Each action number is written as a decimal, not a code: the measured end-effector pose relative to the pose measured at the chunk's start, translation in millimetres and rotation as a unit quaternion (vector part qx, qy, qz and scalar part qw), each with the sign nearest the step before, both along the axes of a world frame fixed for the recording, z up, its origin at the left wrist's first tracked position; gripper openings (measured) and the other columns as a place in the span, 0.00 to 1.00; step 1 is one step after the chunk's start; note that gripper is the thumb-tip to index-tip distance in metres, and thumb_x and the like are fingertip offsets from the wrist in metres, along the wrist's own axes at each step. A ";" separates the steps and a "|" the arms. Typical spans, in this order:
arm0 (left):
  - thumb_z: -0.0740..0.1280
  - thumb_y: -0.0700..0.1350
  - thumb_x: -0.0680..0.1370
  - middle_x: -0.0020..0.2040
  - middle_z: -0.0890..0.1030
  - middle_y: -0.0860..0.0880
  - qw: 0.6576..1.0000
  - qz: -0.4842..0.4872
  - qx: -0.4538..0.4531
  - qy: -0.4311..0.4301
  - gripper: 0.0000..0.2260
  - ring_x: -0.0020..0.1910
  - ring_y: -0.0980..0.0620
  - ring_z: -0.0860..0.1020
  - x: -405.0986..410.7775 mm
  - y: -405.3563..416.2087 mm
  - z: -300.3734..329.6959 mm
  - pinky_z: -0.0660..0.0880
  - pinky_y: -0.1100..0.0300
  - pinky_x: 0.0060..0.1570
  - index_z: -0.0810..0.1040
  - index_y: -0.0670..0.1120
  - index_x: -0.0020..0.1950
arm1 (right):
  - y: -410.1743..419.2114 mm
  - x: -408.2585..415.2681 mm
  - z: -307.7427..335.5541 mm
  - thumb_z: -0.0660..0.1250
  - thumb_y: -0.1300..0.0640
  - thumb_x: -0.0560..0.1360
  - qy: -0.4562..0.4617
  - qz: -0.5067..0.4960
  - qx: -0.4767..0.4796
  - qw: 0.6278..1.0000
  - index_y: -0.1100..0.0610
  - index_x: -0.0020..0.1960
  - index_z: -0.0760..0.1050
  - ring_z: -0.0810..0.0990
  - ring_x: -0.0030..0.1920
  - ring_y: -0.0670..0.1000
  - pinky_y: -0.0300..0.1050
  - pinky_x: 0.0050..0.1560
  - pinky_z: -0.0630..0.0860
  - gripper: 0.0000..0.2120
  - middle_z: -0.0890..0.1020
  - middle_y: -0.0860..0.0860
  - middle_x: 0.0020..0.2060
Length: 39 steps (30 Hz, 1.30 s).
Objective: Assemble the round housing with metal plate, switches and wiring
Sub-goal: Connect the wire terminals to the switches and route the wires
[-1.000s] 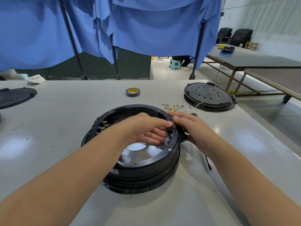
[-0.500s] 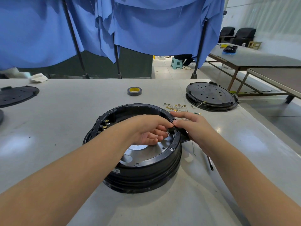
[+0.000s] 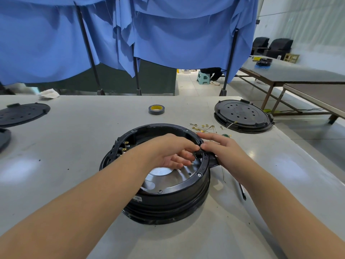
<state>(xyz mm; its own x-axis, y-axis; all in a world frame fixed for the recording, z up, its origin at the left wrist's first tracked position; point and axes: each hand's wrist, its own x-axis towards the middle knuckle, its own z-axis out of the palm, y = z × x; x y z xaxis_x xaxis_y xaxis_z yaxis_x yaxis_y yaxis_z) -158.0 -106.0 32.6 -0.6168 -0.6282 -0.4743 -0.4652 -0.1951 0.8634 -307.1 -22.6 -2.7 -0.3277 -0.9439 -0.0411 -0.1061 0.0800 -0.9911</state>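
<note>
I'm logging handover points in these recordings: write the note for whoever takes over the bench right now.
Left hand: reaches inside the round housing, fingers curled at a small black part on the right inner rim.
Right hand: rests over the outer rim at the same spot, thumb against that part.
Metal plate already lies in the housing bottom; switch terminals sit at the left inner wall.
Loose gold terminals lie on the table behind the housing, a black lid to the right, a tape roll farther back.
Left: seat the part, wire the terminals; whether the part has clicked in cannot be seen.
</note>
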 end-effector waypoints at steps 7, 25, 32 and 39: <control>0.71 0.49 0.77 0.41 0.82 0.47 0.994 0.005 -0.106 -0.039 0.10 0.27 0.55 0.79 2.5 0.8 5.1 0.76 0.63 0.29 0.79 0.44 0.52 | -1.2 3.0 3.5 0.66 0.64 0.75 0.013 -0.021 -0.013 1.000 0.48 0.58 0.80 0.83 0.48 0.44 0.35 0.45 0.78 0.17 0.83 0.48 0.51; 0.69 0.41 0.76 0.52 0.80 0.57 0.895 0.184 -0.407 0.016 0.09 0.54 0.61 0.77 116.1 -29.3 -20.0 0.71 0.64 0.50 0.80 0.54 0.53 | -18.2 -40.0 -16.2 0.68 0.62 0.73 0.276 -0.160 -0.025 0.948 0.49 0.44 0.81 0.80 0.41 0.44 0.36 0.40 0.72 0.08 0.83 0.45 0.41; 0.67 0.37 0.78 0.52 0.83 0.52 0.920 0.282 -0.243 0.121 0.12 0.47 0.56 0.81 119.5 -34.3 -35.6 0.75 0.61 0.46 0.80 0.47 0.60 | -33.7 -45.4 -21.8 0.66 0.54 0.74 0.534 -0.126 0.066 0.833 0.50 0.51 0.82 0.73 0.52 0.52 0.43 0.50 0.70 0.08 0.82 0.49 0.48; 0.67 0.38 0.77 0.47 0.85 0.48 0.914 0.306 -0.230 0.131 0.09 0.43 0.51 0.82 120.1 -35.1 -40.1 0.76 0.59 0.44 0.82 0.46 0.55 | -43.9 -34.4 -13.6 0.64 0.55 0.77 0.602 -0.103 0.129 0.781 0.51 0.52 0.80 0.72 0.58 0.55 0.45 0.54 0.70 0.08 0.82 0.50 0.51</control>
